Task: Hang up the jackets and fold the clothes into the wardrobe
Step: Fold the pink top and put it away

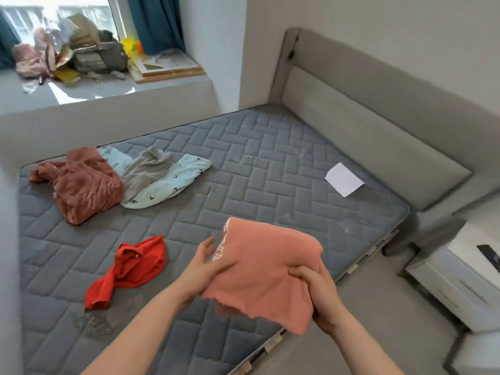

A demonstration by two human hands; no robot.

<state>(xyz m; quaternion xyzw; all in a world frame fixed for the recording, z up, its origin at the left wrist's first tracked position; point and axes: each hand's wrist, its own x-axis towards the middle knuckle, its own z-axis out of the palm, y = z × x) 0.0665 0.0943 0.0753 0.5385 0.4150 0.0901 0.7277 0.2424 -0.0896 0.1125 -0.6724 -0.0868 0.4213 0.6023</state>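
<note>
Landmark: grey quilted mattress, bare, herringbone stitch.

Salmon-pink garment, folded into a thick bundle, held up over the mattress's near edge, clear of its surface. White lettering shows on the fold at its left edge (too blurred to read).

Right hand grips the bundle's near right part: fingers curled over the top of the fabric, palm under it. Firm pinch on cloth.

Left hand is at the bundle's left side. Thumb lies on top of the fabric; the other fingers are spread and fairly straight, pointing up past the lettered edge. Whether any of them reach under the cloth, cannot tell.

Other clothes on the mattress:
- red garment, crumpled, near-left part of the mattress, just left of the left hand, not touching it.
- rust-brown garment, bunched, far-left part.
- grey garment and light-blue patterned garment, heaped together just right of the brown one, overlapping each other and touching it.

White paper sheet lies flat on the mattress's right side, close to the grey padded headboard.

White bedside cabinet stands off the mattress's right corner, beyond the headboard end.

Window ledge beyond the mattress's far side carries a pile of bags and clutter.
</note>
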